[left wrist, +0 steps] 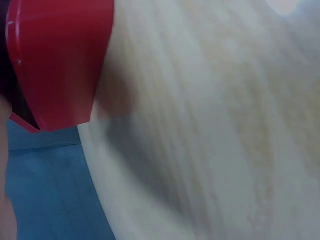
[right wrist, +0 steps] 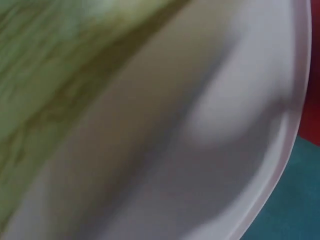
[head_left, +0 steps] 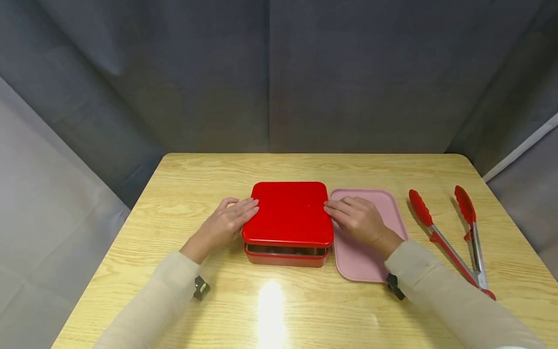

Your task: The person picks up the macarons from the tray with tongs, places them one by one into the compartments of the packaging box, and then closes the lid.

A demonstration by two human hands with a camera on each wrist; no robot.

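Observation:
A red lid (head_left: 287,213) sits over a red rectangular box (head_left: 285,259) in the middle of the table, with a dark gap between them along the front. My left hand (head_left: 224,224) holds the lid's left edge, fingertips on top. At the opposite edge, my right hand (head_left: 359,219) grips the lid, its forearm reaching over a pink tray (head_left: 362,264). Both thumbs are hidden in the head view. The left wrist view shows the box's red side wall (left wrist: 65,65) and a sliver of the left hand (left wrist: 5,175). What the box contains cannot be made out.
Spread tongs (head_left: 453,252) with red tips and handles lie on the right of the wooden table (head_left: 183,194). The pink tray stands close beside the box's right side. A grey curtain (head_left: 270,77) hangs behind the table's far edge.

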